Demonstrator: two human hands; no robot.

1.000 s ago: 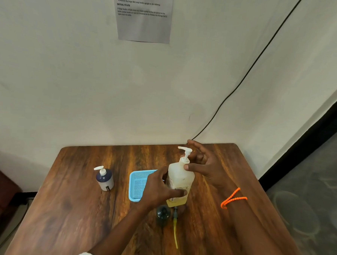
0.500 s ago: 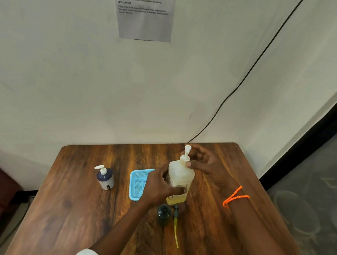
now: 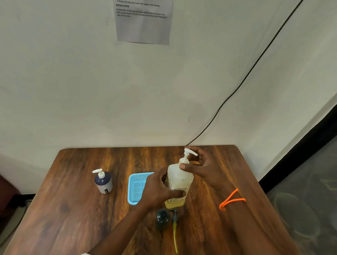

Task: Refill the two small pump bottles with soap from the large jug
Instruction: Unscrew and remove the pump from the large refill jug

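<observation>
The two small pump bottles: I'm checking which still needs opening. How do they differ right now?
The left small bottle has its white pump head on; the near small bottle is open, its removed pump lying beside it. The left one stands apart; the near one sits just before the large jug. Both are dark and upright.

A dark-grained wooden table (image 3: 66, 200) sits pushed into the corner of off-white walls (image 3: 49, 82), with a printed paper sheet (image 3: 143, 16) stuck high on the far wall, a black cable (image 3: 244, 76) slanting down it, and grey floor (image 3: 316, 193) at right.
</observation>
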